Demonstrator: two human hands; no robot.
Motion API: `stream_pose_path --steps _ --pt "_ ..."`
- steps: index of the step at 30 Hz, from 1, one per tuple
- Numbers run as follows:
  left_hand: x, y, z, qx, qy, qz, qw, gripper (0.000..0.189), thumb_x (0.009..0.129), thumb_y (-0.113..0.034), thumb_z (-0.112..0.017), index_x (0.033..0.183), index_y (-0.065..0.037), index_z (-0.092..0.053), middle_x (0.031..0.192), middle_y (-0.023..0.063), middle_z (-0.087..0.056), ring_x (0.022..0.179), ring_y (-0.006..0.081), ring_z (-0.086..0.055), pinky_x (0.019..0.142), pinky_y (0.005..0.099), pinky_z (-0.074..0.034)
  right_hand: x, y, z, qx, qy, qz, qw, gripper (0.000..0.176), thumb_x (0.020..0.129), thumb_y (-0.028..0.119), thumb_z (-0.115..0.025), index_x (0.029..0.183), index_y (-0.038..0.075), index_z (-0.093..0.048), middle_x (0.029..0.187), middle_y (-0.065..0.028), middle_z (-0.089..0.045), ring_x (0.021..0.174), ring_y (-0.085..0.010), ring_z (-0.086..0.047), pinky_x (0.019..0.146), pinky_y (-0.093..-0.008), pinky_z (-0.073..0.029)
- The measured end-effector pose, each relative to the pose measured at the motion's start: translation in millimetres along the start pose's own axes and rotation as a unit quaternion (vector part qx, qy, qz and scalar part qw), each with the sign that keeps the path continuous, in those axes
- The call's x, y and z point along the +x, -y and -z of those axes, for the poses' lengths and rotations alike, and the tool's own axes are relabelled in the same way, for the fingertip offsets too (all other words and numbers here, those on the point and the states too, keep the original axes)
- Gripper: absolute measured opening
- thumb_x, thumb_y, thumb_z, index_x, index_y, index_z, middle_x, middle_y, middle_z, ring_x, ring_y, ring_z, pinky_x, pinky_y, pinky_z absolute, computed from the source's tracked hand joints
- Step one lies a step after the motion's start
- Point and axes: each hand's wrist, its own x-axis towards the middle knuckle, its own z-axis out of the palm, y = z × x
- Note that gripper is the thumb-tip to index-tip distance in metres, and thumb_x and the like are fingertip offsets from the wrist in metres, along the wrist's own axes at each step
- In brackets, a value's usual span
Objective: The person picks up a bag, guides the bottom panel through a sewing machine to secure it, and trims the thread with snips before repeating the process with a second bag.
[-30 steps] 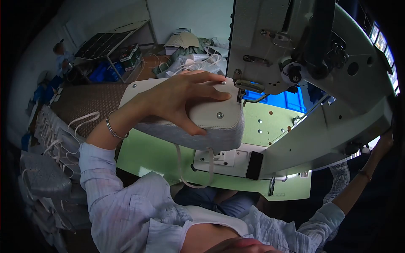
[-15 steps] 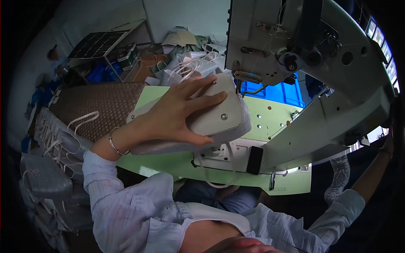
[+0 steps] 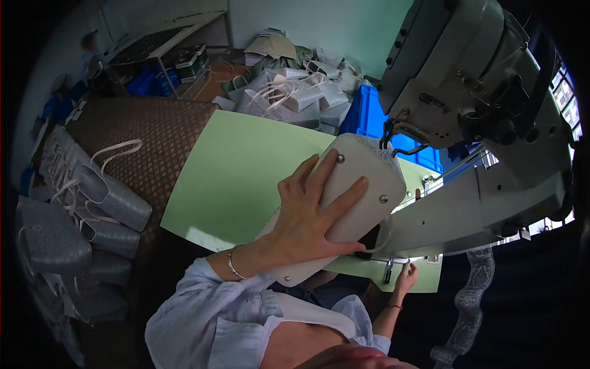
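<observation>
My left hand (image 3: 313,218) grips a pale bag (image 3: 359,206) with its fingers spread over the base, which has metal studs, and its thumb at the lower edge. The bag is tilted, its far end beneath the sewing machine's head (image 3: 439,107), close to the needle area. A pale handle strap (image 3: 386,237) curves beside the machine's arm. My right hand (image 3: 407,278) is low at the front edge of the green table (image 3: 227,175), near a small metal tool (image 3: 388,270). Its fingers are slightly bent and apart, with nothing visible in them.
Grey bags with pale straps (image 3: 117,197) are stacked at the left by a brown patterned surface (image 3: 147,129). More bags (image 3: 295,95) lie behind the table. A blue crate (image 3: 367,114) stands behind the machine. Another person (image 3: 92,58) is at the far left.
My left hand and the bag have moved right, and the bag is turned more steeply. My right hand has come from the far right to the table's front edge. The camera view has shifted.
</observation>
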Motion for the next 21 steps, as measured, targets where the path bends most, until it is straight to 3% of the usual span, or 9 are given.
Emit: stream_pose_path --steps 2,7,9,10,12,16,19,20,21 --pt "-2 -3 -8 -0.011 -0.020 0.012 1.000 0.103 0.056 -0.058 -0.084 0.146 -0.031 -0.044 0.155 0.0240 -0.020 0.133 0.0475 -0.028 0.098 0.0545 -0.026 -31 -18 -54 -0.007 -0.082 0.114 0.990 0.039 0.090 0.027 -0.068 0.117 0.000 -0.060 0.116 -0.0177 -0.059 0.103 -0.0337 -0.057 0.089 -0.0429 -0.045" --pt "0 -5 -12 -0.017 -0.055 0.011 0.998 0.107 0.056 -0.057 -0.085 0.148 -0.026 -0.041 0.155 0.0245 -0.021 0.135 0.0466 -0.028 0.099 0.0544 -0.026 -63 14 -70 -0.047 -0.106 0.149 0.982 0.027 0.089 0.016 -0.064 0.113 0.005 -0.063 0.104 -0.0185 -0.059 0.101 -0.0395 -0.054 0.086 -0.0478 -0.044" --pt "4 -5 -10 -0.038 -0.041 0.039 0.998 0.117 0.056 -0.057 -0.086 0.152 -0.017 -0.032 0.154 0.0287 -0.020 0.135 0.0469 -0.028 0.099 0.0543 -0.027 -62 11 -66 -0.084 -0.080 0.160 0.980 0.024 0.092 0.014 -0.060 0.113 0.003 -0.062 0.101 -0.0184 -0.059 0.096 -0.0394 -0.056 0.082 -0.0472 -0.045" --pt "8 -5 -9 -0.038 -0.039 0.039 0.998 0.117 0.056 -0.057 -0.086 0.152 -0.017 -0.032 0.154 0.0287 -0.020 0.135 0.0469 -0.028 0.099 0.0543 -0.027 -61 10 -62 -0.085 -0.079 0.159 0.981 0.024 0.092 0.014 -0.060 0.113 0.003 -0.062 0.101 -0.0184 -0.059 0.096 -0.0394 -0.056 0.082 -0.0472 -0.045" --pt "23 -4 -7 -0.044 -0.036 0.018 0.998 0.130 0.053 -0.056 -0.088 0.153 -0.005 -0.022 0.152 0.0338 -0.017 0.131 0.0500 -0.030 0.100 0.0576 -0.030 -56 7 -52 -0.053 -0.022 0.117 0.991 0.023 0.094 0.011 -0.055 0.113 -0.001 -0.061 0.104 -0.0200 -0.062 0.094 -0.0389 -0.060 0.081 -0.0448 -0.048" --pt "52 -6 -2 -0.032 -0.018 -0.006 0.999 0.128 0.051 -0.049 -0.089 0.152 -0.006 -0.023 0.150 0.0323 -0.020 0.129 0.0507 -0.033 0.100 0.0572 -0.032 -56 2 -39 0.087 -0.025 0.046 0.995 0.024 0.098 0.008 -0.045 0.114 -0.004 -0.059 0.112 -0.0216 -0.064 0.101 -0.0355 -0.063 0.087 -0.0408 -0.049" --pt "49 -6 4 -0.052 0.019 0.001 0.998 0.116 0.052 -0.041 -0.086 0.147 -0.005 -0.028 0.145 0.0316 -0.026 0.129 0.0483 -0.033 0.101 0.0559 -0.031 -66 34 -16 0.125 -0.034 0.052 0.990 0.026 0.100 0.010 -0.043 0.117 -0.004 -0.057 0.107 -0.0200 -0.065 0.099 -0.0346 -0.064 0.085 -0.0400 -0.049" --pt "42 0 7 -0.059 -0.006 -0.009 0.998 0.114 0.051 -0.039 -0.085 0.145 -0.006 -0.030 0.144 0.0299 -0.028 0.128 0.0476 -0.034 0.101 0.0555 -0.032 -62 34 -12 0.126 -0.011 0.057 0.990 0.028 0.103 0.015 -0.042 0.120 -0.003 -0.055 0.108 -0.0194 -0.065 0.099 -0.0308 -0.064 0.086 -0.0373 -0.049" --pt "38 4 12 -0.066 -0.031 -0.018 0.997 0.112 0.050 -0.037 -0.085 0.144 -0.006 -0.032 0.142 0.0283 -0.030 0.127 0.0470 -0.035 0.101 0.0551 -0.033 -74 79 11 0.153 0.040 0.008 0.987 0.030 0.104 0.018 -0.042 0.120 -0.003 -0.055 0.107 -0.0183 -0.064 0.098 -0.0282 -0.063 0.085 -0.0361 -0.048"
